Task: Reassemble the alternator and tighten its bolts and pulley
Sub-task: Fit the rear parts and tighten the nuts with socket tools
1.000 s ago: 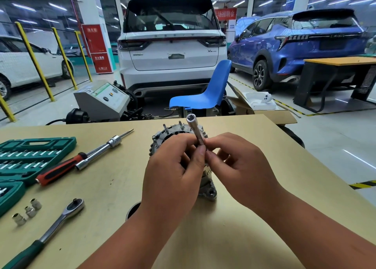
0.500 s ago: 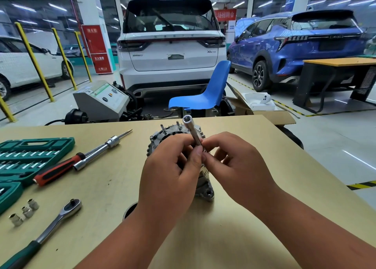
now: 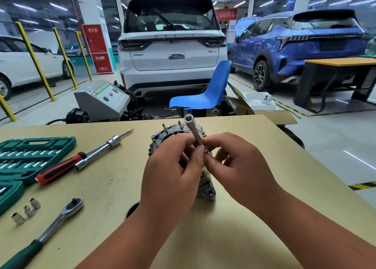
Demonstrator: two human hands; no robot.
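Alternator (image 3: 173,131) grey, ribbed, studs up | left hand (image 3: 173,173), right hand (image 3: 242,167) | fingers of both pinching long socket (image 3: 194,133)

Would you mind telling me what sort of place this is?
Most likely a car workshop or training garage: a white SUV and a blue SUV stand parked indoors, and a green socket set and ratchet lie on the workbench beside an alternator.

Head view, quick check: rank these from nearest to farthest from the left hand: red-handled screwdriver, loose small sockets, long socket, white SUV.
1. Long socket: pinched in the left hand itself.
2. Red-handled screwdriver: on the table, to the hand's left.
3. Loose small sockets: near the table's left edge.
4. White SUV: parked beyond the table.
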